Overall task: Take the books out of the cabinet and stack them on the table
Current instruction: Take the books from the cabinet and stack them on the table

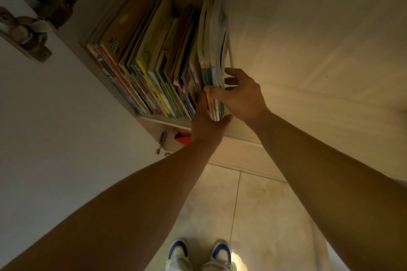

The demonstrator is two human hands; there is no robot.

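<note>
Head view: both hands are on the thin white books [212, 50] at the right end of the cabinet shelf [163, 120]. Right hand [240, 94] fingers pinch that bunch's spines; left hand [206, 123] cups it from below, thumb curled round.

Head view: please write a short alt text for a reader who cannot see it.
Both hands grip a thin bundle of books at the right end of a full cabinet shelf: right hand around the spines, left hand under them. Below are a tiled floor and two shoes.
</note>
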